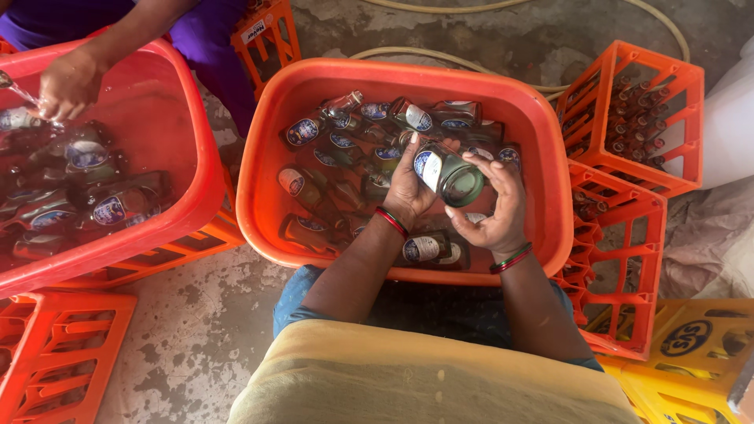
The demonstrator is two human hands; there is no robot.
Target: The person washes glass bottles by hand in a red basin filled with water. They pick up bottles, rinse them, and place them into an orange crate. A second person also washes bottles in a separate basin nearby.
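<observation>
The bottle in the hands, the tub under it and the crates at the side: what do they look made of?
Bottle: looks like clear greenish glass, see-through and glossy, with a blue oval label that may be paper. Both hands, left hand and right hand, grip it. Tub: orange plastic by its smooth, shiny moulded rim. Crates: likely rigid orange plastic, moulded lattice walls.

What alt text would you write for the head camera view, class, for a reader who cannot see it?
Both hands, left hand and right hand, hold a green glass bottle over an orange tub of water and soaking bottles. A co-worker's hand reaches into a second tub at the left; orange crates stand around.
</observation>
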